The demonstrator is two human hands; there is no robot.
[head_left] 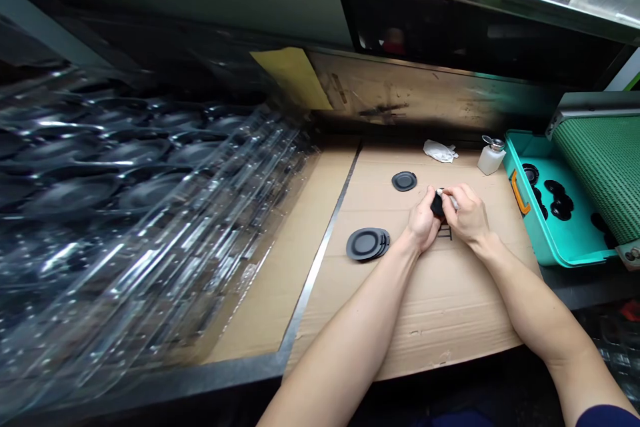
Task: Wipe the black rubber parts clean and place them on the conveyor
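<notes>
My left hand [423,221] is closed around a small black disc-shaped part [438,205], held above the cardboard sheet [440,307]. My right hand [466,212] is pinched on a small white thing [449,197], perhaps a cloth or wipe, pressed against that part. A short stack of dark round discs [367,244] lies on the cardboard just left of my left hand. A single dark disc [404,181] lies farther back.
Stacked clear plastic trays [135,213] holding dark discs fill the left side. A teal bin [555,213] with black parts sits at right beside a green conveyor belt [603,167]. A small white pump bottle [491,155] and a crumpled white wipe [440,151] lie at the back.
</notes>
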